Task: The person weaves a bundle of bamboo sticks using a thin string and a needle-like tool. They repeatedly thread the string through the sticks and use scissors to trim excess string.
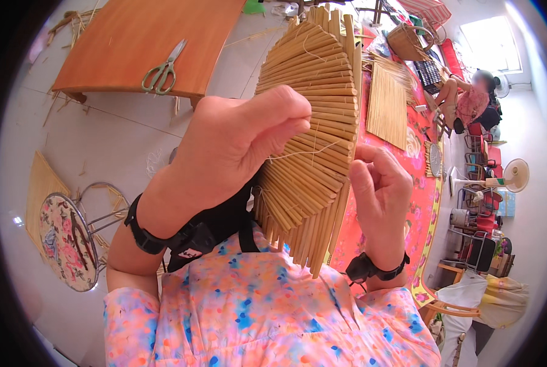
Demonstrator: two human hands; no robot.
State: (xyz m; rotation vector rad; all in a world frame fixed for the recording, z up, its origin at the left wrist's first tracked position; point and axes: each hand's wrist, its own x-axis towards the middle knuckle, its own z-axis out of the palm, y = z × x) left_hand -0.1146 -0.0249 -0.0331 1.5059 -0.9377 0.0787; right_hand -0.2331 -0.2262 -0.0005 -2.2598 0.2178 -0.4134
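Observation:
In front of my chest stands a piece of tan reed stalks (310, 122), laid side by side in a fan-like, layered shape and bound with thin pale thread (313, 150). My left hand (249, 131) is in front of its left side, thumb and fingers pinched together. Whatever lies between those fingertips is too small to make out; a loose end of thread curves out from beneath the hand. At the right edge of the reeds, my right hand (380, 186) is closed with thumb and bent fingers on the stalks. The bundle's lower ends point toward my lap.
Scissors with green handles (160, 73) lie on an orange-brown wooden table (108, 40) at left. A floral stool (69, 241) stands below it. On the right, a red floral cloth (371, 211) carries a flat reed mat (388, 104). Another person (474, 101) sits farther back.

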